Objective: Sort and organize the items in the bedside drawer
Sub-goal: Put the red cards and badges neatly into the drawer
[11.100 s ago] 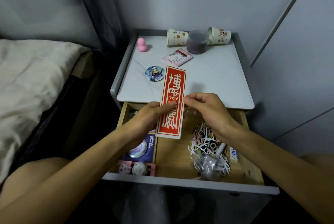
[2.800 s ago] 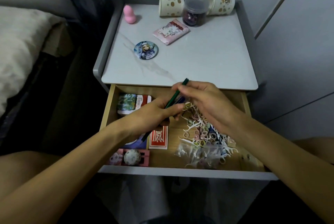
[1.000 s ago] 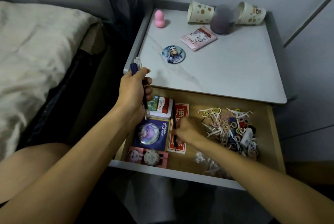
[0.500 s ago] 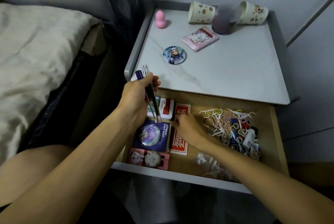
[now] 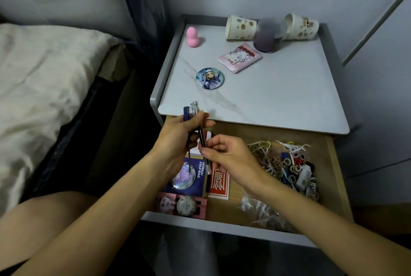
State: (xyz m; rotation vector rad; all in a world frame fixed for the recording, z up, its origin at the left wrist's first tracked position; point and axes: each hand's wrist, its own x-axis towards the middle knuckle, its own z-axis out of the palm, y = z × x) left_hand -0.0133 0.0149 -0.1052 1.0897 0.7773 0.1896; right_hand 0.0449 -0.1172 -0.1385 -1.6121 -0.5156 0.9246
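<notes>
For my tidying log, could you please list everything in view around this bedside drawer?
paper cups: 2, cream spotted, lying at tabletop back
jar: 1, purple, between cups
sponge: 1, pink, tabletop back left
packet: 1, pink, tabletop
badge: 1, blue, tabletop
cards: 3, red, blue, pink, drawer left
picks and loops: heap, mixed, drawer right
bag: 1, clear, drawer front
pens: several, dark and clear, above drawer
bed: 1, pale bedding, left
left hand: 1, grip round pens
right hand: 1, pinching one pen

One camera sits on the person's head. It looks forward and down, close above the open drawer, with the surface behind and the bed left.
</notes>
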